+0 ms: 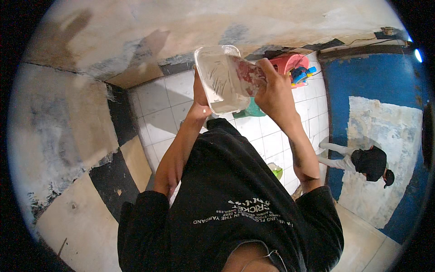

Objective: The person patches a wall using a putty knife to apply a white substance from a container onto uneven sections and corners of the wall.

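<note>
A white rectangular tub [232, 105] is tipped up in front of me, with pale paste smeared over its inside. My left hand [200, 99] is wrapped round the tub's left side, its fingers partly hidden behind it. In my right hand [277, 97] is a wide, flat putty scraper [247, 78], reddish and caked with pale paste. The scraper's far edge reaches over the tub's right rim and into its opening. Whether the blade touches the paste, I cannot tell.
Ahead stands a patchy plastered wall [190, 27]. A pink basin [297, 61] with a blue-and-yellow object sits on white floor tiles [163, 113]. Green material [253, 110] lies beneath the tub. To the right, another person [369, 163] stands by a blue, partly whitened surface [340, 86].
</note>
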The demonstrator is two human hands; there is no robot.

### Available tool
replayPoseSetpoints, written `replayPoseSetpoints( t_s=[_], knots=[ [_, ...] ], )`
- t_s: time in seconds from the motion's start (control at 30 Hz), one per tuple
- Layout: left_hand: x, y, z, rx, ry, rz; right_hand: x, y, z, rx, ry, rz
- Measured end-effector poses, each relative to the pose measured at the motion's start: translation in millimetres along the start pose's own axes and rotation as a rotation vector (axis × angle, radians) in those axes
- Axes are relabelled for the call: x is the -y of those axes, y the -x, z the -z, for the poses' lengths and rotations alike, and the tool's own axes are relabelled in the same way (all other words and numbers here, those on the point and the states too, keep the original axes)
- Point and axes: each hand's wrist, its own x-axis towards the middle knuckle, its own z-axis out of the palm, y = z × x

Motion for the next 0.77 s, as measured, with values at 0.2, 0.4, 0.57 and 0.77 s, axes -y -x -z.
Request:
replayPoseSetpoints(
  t_s=[0.2, 0.4, 0.57, 0.77],
  knots=[
    [21, 9, 19, 0.187, -0.233, -0.372, 9, 11, -13, 0.031, 0.004, -0.038],
    [25, 7, 27, 0.093, 0.043, -0.221, 19, 9, -8, 0.017, -0.072, -0.138],
    [19, 10, 22, 0.038, 0.073, -0.169, 12, 9, -12, 0.003, 0.014, -0.125],
    [16, 21, 14, 0.297, -0.292, -0.501, 5, 12, -22, 0.067, 0.063, -0.108]
  ],
)
